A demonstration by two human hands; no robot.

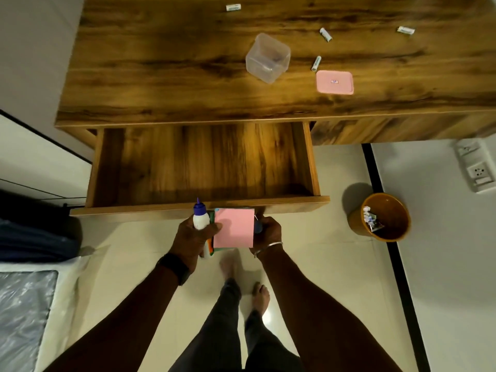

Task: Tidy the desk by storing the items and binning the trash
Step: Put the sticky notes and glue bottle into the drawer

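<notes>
My left hand [193, 237] grips a white glue bottle [200, 218] with a blue cap, plus an orange-and-white item under it. A pink pad of paper [234, 228] on top of green and blue sheets is held between both hands. My right hand [268, 232] pinches the pad's right edge together with a small dark blue item. Both hands are just in front of the open, empty wooden drawer [204, 162]. On the desk [161, 63] stand a clear plastic container [267, 58], a pink lid [334, 82] and several small white tubes [325, 34].
An orange bin [381, 217] with crumpled paper in it stands on the floor to the right of the drawer. A wall socket panel [476, 167] is at the far right. A bed with dark fabric lies at the left. My feet are below the hands.
</notes>
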